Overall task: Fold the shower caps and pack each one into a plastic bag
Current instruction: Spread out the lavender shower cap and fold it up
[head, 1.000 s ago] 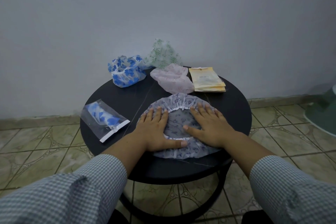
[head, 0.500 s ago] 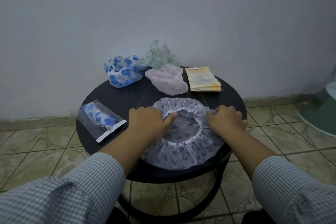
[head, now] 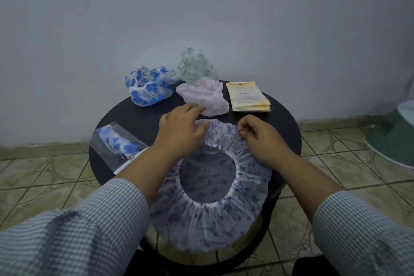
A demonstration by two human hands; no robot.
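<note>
The purple cap [head: 210, 215] is lying spread open on the black table [head: 139, 121], opening upward, and we are seeing its near edge hanging over the table's front rim. Its white elastic ring is showing the cap's inner side in the middle. Our left hand [head: 179, 130] is resting on the cap's far left edge, fingers loosely extended and reaching toward the pink cap [head: 203, 96]; we cannot tell whether the thumb is pinching the fabric beneath. Our right hand [head: 259, 139] is gripping the cap's far right edge, with fingertips [head: 243, 133] curled in and pinching the gathered rim. Both forearms are coming out of checked sleeves [head: 107, 226] at the bottom.

Farther back on the table, we are seeing three crumpled caps: a blue cap [head: 147, 89] at the left, a green cap [head: 193, 66] behind against the wall [head: 201, 6], and the pink cap just in front of it. Beside the pink cap, to the right, a stack of yellowish bags [head: 247, 99] is lying flat. At the table's left edge, a packed bag [head: 116, 143] is holding a folded blue-flowered cap. A green basin [head: 392, 136] is sitting on the tiled floor [head: 44, 177] at the far right.
</note>
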